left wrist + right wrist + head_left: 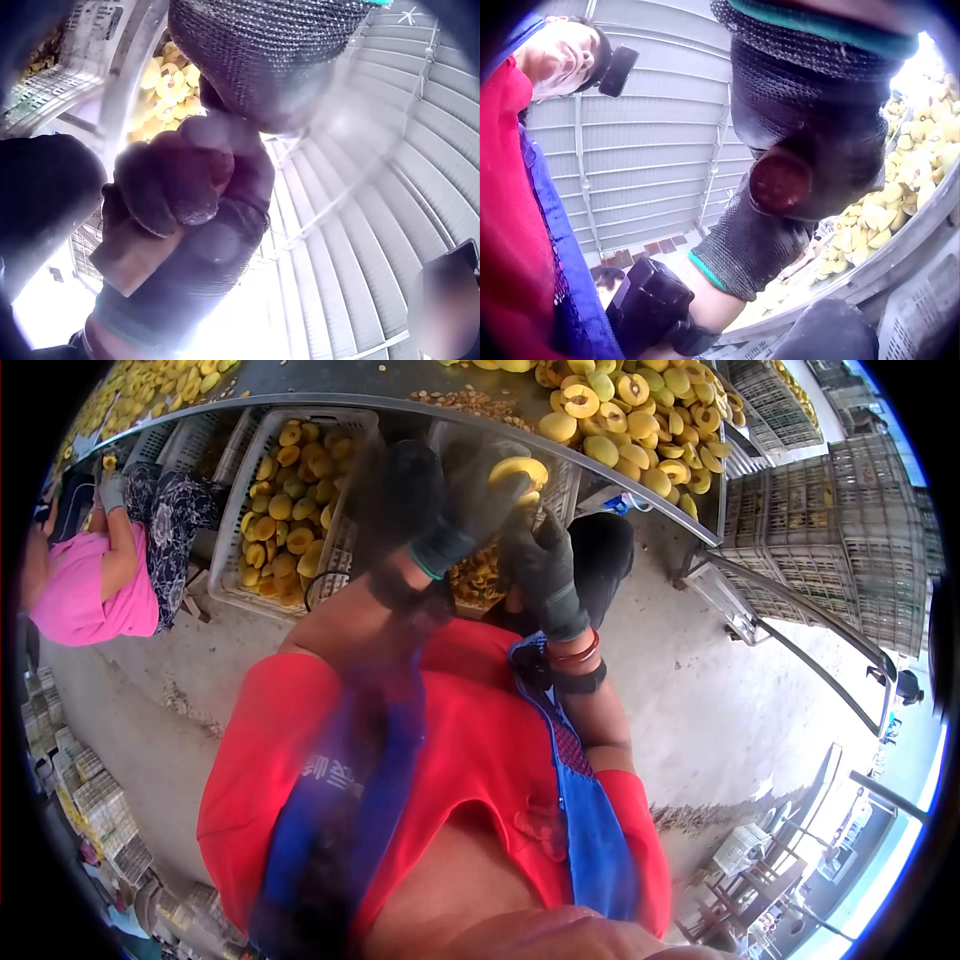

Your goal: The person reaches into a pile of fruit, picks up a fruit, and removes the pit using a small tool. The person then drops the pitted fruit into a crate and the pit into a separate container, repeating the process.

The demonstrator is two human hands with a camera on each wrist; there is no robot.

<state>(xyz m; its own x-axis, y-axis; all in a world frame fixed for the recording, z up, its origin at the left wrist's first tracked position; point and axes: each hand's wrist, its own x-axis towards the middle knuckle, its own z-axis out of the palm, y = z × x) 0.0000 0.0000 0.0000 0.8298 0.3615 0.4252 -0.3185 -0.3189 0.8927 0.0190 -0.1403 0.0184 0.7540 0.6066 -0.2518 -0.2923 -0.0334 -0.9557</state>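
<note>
Head view: both dark-gloved hands are raised together beneath the edge of the metal table (400, 390) — the left hand (455, 510) holds a yellow halved fruit (518, 470), the right hand (545, 575) is just below it. Left wrist view: the right hand (187, 187) curls around a tan wooden handle (139, 259). Right wrist view: the left hand (810, 150) is curled; cut yellow fruit pieces (870, 217) lie piled on the table behind it.

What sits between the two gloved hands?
A yellow peach half, at the fingertips of the left hand and right hand; head view shows it.
</note>
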